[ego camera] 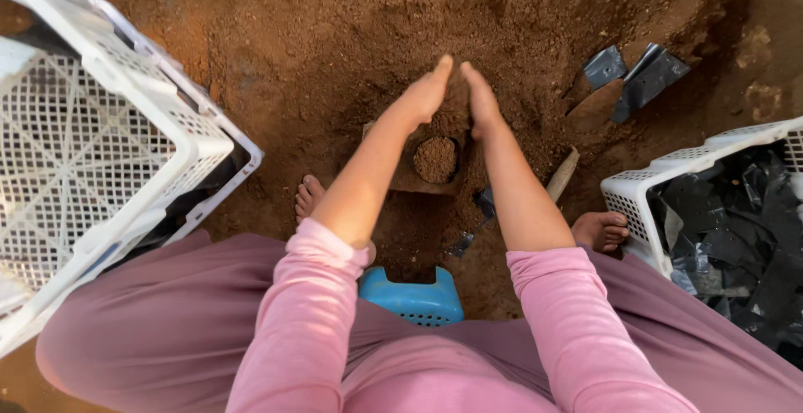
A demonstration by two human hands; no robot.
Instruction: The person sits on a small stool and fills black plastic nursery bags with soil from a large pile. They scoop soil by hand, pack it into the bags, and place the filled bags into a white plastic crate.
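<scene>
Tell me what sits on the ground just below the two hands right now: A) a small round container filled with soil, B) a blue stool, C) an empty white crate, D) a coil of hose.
A. Below the left hand and right hand, which scoop the soil pile, stands a small soil-filled container; the blue stool is nearer the person.

white lattice crates (92, 154) left | white crate of black bags (719, 221) right | blue stool (414, 296) | wooden handle (562, 175)
</scene>
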